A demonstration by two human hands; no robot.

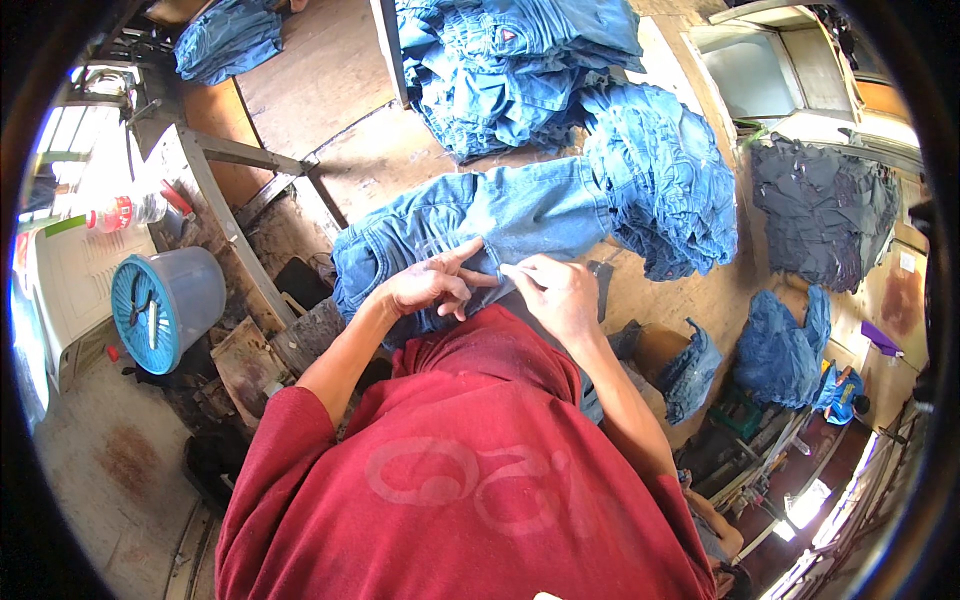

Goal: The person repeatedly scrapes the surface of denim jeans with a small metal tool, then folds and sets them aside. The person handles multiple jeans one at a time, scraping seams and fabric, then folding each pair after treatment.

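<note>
A pair of blue jeans (530, 205) lies flat across the surface in front of me, its waist end toward the left. My left hand (432, 286) rests over the near edge of the jeans, fingers apart, the index finger stretched out on the denim and the others partly bent. Beside it, my right hand (558, 296) is closed in a pinch at the same near edge, its fingertips close to the left fingers. What sits between the right fingertips is too small to make out.
Piled blue denim garments (510, 75) stand at the back, with another denim heap (665, 180) to the right. Farther right lies a stack of dark garments (825, 210). At left are a blue-lidded bucket (195, 300) with scissors on top and a metal frame (225, 225).
</note>
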